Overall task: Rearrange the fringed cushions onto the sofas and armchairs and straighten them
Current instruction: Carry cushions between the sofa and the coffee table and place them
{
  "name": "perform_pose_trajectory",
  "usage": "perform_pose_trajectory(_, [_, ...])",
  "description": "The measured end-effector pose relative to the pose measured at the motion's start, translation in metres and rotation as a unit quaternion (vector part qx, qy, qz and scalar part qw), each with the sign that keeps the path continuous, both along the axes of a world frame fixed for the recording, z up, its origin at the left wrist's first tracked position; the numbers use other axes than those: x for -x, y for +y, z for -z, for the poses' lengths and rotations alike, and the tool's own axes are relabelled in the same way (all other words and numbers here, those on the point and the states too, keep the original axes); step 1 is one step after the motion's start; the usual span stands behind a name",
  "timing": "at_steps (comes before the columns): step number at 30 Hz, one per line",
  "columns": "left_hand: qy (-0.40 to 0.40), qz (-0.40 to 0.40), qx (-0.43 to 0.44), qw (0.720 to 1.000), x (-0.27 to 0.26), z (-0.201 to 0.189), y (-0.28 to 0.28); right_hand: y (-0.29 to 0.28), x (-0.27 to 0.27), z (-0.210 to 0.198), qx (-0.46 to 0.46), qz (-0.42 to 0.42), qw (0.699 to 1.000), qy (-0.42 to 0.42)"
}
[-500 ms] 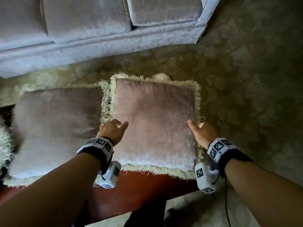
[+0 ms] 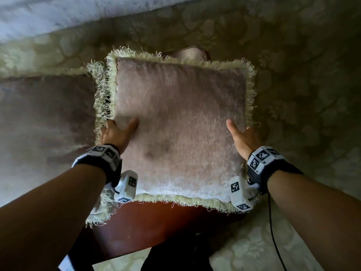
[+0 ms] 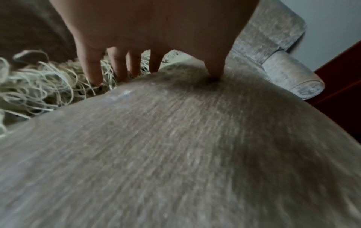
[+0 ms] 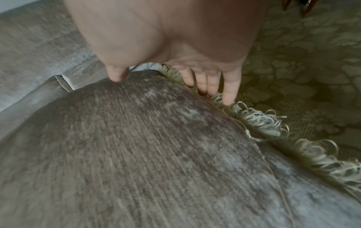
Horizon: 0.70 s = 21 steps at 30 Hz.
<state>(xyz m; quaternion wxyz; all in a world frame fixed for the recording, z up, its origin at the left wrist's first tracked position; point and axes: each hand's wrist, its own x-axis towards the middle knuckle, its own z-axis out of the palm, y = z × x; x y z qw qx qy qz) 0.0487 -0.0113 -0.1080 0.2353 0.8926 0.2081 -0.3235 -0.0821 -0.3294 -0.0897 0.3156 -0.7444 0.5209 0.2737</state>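
Cushion [image 2: 179,122] at frame centre, over table [image 2: 156,227], gripped at side edges: left hand [image 2: 115,133] and right hand [image 2: 244,139], thumbs on top, fingers tucked under fringe [image 2: 251,90]. Judged soft, light, compressible; body to be gripped, not fringe.

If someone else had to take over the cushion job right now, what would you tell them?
Left hand: grips the pink cushion at its left edge, thumb on top.
Right hand: same grip on the right edge.
The second cushion lies beside it on the wooden table.
Done: one cushion gripped.
Left: carry both to the sofa and straighten them.
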Motion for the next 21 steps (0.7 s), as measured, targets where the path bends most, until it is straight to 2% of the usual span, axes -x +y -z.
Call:
perform_pose_trajectory(2, [0.007,-0.022,-0.005,1.000,-0.003,0.009,0.000,0.001,0.003,0.007,-0.007,0.005,1.000,0.003])
perform_pose_trajectory(5, [0.023,-0.071,0.034,0.997,-0.006,0.025,0.006,0.001,0.009,0.015,-0.015,0.019,1.000,0.014])
perform_pose_trajectory(8, [0.042,-0.077,0.063,0.994,-0.008,0.053,0.023,-0.002,0.011,0.020,-0.050,0.023,0.998,0.016])
perform_pose_trajectory(10, [0.042,-0.073,0.063,0.994,-0.007,0.042,0.018,-0.003,0.011,0.021,-0.079,0.027,0.996,-0.013])
perform_pose_trajectory(13, [0.047,-0.038,0.064,0.996,-0.004,0.017,0.008,-0.001,0.011,0.015,-0.107,0.081,0.989,-0.057])
perform_pose_trajectory(21, [0.017,-0.014,0.096,0.995,0.005,-0.042,-0.018,-0.007,0.012,-0.033,-0.081,0.123,0.981,-0.127])
